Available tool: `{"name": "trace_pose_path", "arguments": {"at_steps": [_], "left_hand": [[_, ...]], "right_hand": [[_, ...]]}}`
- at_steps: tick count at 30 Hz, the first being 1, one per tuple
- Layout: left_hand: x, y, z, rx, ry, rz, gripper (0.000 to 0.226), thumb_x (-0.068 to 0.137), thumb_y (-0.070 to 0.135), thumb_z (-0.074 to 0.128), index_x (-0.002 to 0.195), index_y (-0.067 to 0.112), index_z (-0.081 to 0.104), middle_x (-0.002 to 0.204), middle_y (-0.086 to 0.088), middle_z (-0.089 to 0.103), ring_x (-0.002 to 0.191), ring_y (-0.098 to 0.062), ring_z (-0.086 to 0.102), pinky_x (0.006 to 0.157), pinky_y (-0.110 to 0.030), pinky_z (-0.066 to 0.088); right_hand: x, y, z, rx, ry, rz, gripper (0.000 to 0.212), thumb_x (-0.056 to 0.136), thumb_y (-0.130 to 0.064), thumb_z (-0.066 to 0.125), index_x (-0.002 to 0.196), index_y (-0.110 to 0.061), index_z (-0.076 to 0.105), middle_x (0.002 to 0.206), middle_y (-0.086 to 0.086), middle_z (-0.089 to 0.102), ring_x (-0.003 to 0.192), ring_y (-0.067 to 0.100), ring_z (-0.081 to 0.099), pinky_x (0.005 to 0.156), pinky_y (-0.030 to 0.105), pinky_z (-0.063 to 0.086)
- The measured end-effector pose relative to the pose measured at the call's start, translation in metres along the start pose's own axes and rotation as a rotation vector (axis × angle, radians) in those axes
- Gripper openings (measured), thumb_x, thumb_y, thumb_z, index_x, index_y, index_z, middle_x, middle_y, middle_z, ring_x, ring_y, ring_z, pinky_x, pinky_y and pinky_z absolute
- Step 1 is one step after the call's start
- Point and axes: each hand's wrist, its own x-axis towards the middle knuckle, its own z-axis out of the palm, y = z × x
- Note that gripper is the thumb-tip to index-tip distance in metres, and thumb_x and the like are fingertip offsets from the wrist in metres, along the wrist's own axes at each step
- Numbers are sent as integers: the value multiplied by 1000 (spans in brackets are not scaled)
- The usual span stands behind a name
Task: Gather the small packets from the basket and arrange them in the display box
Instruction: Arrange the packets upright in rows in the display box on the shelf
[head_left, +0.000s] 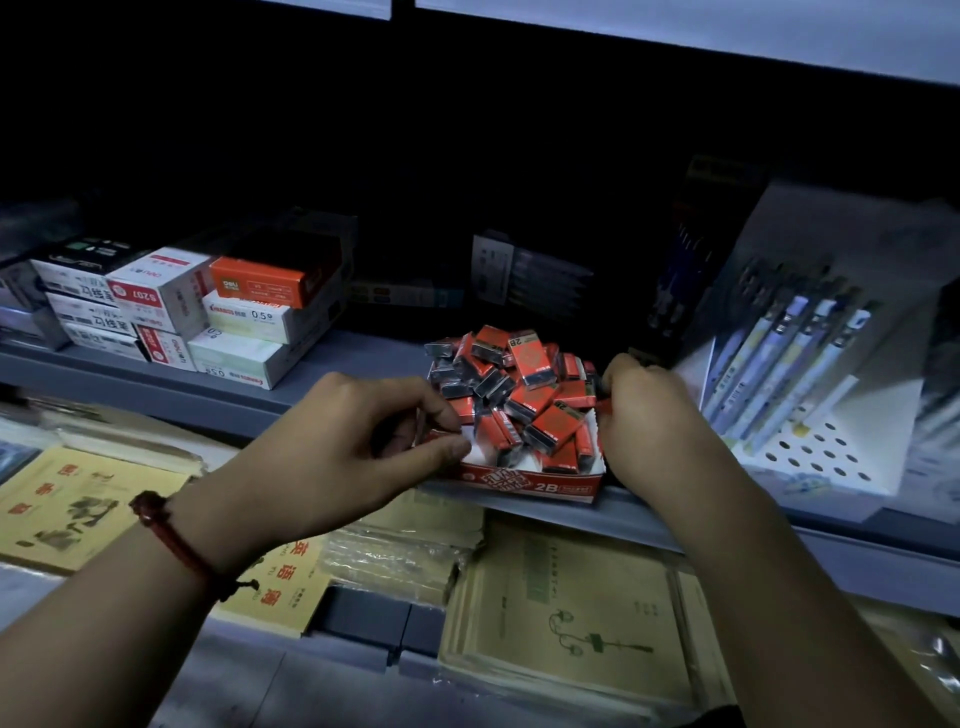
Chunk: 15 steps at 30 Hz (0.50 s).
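Observation:
A red and white display box (519, 480) marked 2B sits at the front edge of a grey shelf. Several small red and black packets (524, 395) are heaped loosely in it, above its rim. My left hand (343, 441) is at the box's left side, thumb and forefinger pinching its left wall. My right hand (644, 415) is at the right side, fingers curled around the box's right wall or a red packet there; which one is unclear. No basket is in view.
Stacked stationery boxes (208, 312) stand to the left on the same shelf (337, 358). A white pen display rack (810, 374) stands to the right. Yellow exercise books (571, 608) lie on the lower shelf beneath. The shelf's back is dark.

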Motion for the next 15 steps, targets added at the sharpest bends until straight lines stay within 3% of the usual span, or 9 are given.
{"name": "trace_pose_path", "arguments": {"at_steps": [2, 4, 5, 7, 10, 13, 15], "left_hand": [[1, 1, 1, -6, 38, 19, 18, 90, 46, 63, 92, 31, 72, 55, 6, 55, 48, -4, 49, 50, -8, 33], [3, 1, 3, -19, 94, 8, 18, 92, 45, 61, 92, 30, 72, 60, 1, 60, 52, -7, 53, 52, -8, 36], [4, 1, 5, -34, 126, -5, 16, 92, 43, 62, 92, 30, 72, 63, 0, 61, 55, -9, 55, 53, -9, 37], [7, 1, 10, -75, 192, -23, 8, 92, 36, 67, 96, 31, 72, 71, 2, 63, 62, -11, 59, 56, -15, 45], [10, 4, 16, -120, 237, -14, 23, 87, 29, 75, 109, 33, 69, 89, 8, 66, 64, -18, 57, 64, -37, 54], [11, 9, 17, -146, 234, 20, 45, 82, 30, 79, 124, 34, 63, 98, 15, 66, 63, -19, 57, 65, -36, 54], [11, 12, 18, -171, 238, 38, 55, 80, 32, 80, 131, 34, 59, 104, 15, 67, 65, -18, 59, 67, -32, 54]], "right_hand": [[-3, 1, -4, -68, 37, -12, 35, 98, -3, 54, 132, 1, 46, 117, 17, 53, 98, 25, 56, 68, 26, 33], [-5, 2, -12, -46, 148, -56, 35, 99, -6, 52, 133, -1, 47, 120, 17, 51, 74, 14, 47, 57, 27, 31], [-5, 3, -15, 38, 216, -79, 35, 100, -12, 53, 135, -5, 50, 124, 16, 51, 68, 11, 41, 55, 27, 30], [-8, 3, -16, 295, 279, -155, 34, 98, -25, 60, 131, -16, 60, 115, 6, 58, 68, 15, 48, 56, 24, 38], [-14, -8, -12, 802, 109, -207, 18, 89, -28, 76, 106, -31, 72, 88, -5, 65, 69, 21, 65, 55, 36, 53], [-17, -16, -6, 984, -4, -224, 16, 88, -24, 79, 101, -29, 72, 78, -8, 65, 56, 4, 61, 48, 18, 44], [-20, -22, -4, 1050, -53, -243, 16, 90, -18, 77, 103, -23, 70, 77, -5, 66, 48, 3, 59, 44, 16, 42]]}}
